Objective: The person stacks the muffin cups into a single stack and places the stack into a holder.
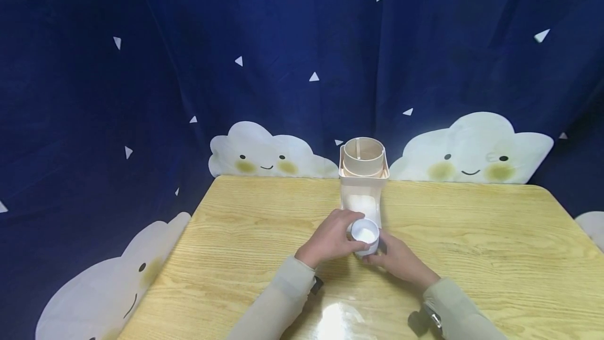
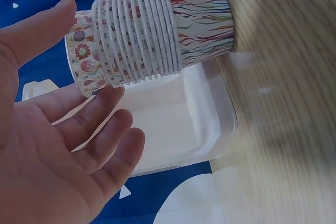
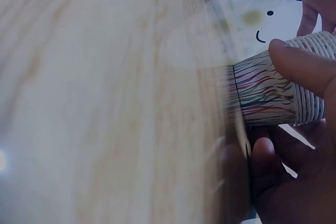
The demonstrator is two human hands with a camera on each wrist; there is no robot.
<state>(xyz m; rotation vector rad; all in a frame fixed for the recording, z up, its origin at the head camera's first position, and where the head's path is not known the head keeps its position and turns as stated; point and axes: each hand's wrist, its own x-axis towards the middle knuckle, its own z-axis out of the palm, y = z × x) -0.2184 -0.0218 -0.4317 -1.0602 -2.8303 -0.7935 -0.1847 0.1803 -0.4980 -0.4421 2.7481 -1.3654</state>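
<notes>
A nested stack of paper cups [image 1: 365,235] stands upright on the table, close in front of a cream plastic holder [image 1: 360,198]. In the left wrist view the paper cups [image 2: 139,40] show many white rims, a flower print on the top cup and coloured wavy lines on the bottom one. My left hand [image 1: 332,237] holds the top cup between thumb and fingers. Lower down, my right hand [image 1: 398,258] grips the stack, its thumb [image 3: 296,64] lying along the side of the paper cups [image 3: 268,87] and its fingers partly hidden behind them.
The holder has a round tube [image 1: 363,156] in a squarish collar on top. Under everything is a light wood-grain table [image 1: 264,214]. Behind the table's back edge hangs a dark blue curtain [image 1: 283,30] with white triangles and smiling clouds.
</notes>
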